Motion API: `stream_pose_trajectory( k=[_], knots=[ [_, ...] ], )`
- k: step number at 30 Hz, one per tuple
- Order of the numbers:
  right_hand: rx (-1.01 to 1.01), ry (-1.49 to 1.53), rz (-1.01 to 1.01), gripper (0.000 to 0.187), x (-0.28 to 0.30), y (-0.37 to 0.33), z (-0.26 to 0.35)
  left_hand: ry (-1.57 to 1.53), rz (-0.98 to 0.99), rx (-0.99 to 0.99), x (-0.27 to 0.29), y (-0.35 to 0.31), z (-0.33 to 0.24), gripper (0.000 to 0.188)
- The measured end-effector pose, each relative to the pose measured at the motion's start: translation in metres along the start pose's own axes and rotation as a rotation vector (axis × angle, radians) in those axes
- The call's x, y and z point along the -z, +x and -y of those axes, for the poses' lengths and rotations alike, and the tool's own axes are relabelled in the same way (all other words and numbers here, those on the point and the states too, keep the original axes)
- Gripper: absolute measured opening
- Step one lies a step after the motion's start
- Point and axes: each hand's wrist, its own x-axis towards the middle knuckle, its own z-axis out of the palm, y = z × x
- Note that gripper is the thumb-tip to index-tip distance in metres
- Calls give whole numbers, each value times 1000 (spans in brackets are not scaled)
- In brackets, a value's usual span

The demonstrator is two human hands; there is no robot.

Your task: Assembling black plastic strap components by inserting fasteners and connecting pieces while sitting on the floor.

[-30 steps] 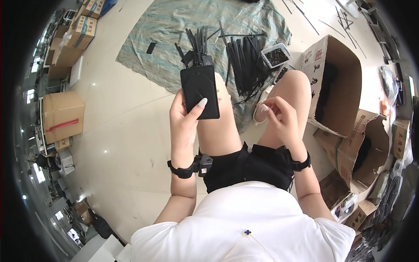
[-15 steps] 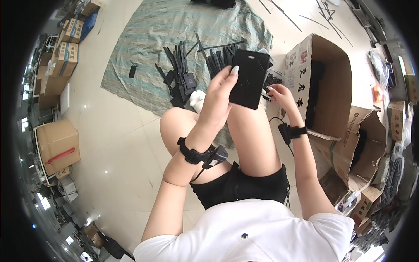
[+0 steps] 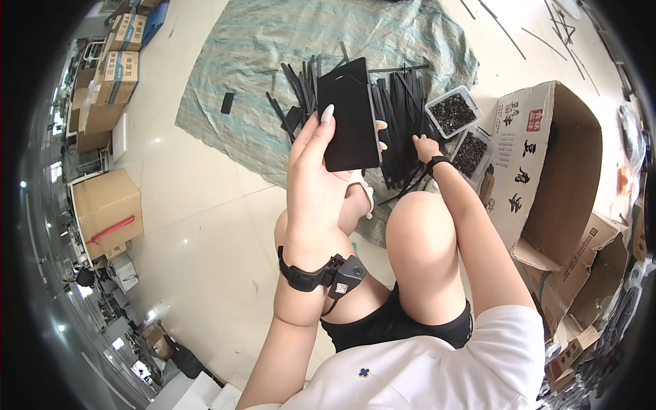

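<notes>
- Here's my left hand (image 3: 314, 179), gripping the flat black panel (image 3: 352, 130) up above the green-striped tarp (image 3: 249, 68).
- My right hand (image 3: 426, 147), fingers curled, sits by black strips (image 3: 396, 123) and a clear tub (image 3: 444, 96); whether it's holding anything, I can't tell.

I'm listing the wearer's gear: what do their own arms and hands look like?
The left hand is ungloved, with a long thumbnail. Its wrist wears a black strap and a dark grey, boxy device with a pale label and thin black cable. The right hand is ungloved too, a dark band around its wrist. The right sleeve is short and white.
</notes>
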Motion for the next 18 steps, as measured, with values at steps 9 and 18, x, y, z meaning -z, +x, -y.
stream_pose_trajectory(
  k=[9, 18],
  knots=[
    [-37, 240, -104, 16, 7, -20, 7, -19, 36, 29, 5, -4, 2, 28],
    [99, 831, -664, 8, 201, -147, 43, 143, 84, -79, -2, -4, 19, 24]
  ],
)
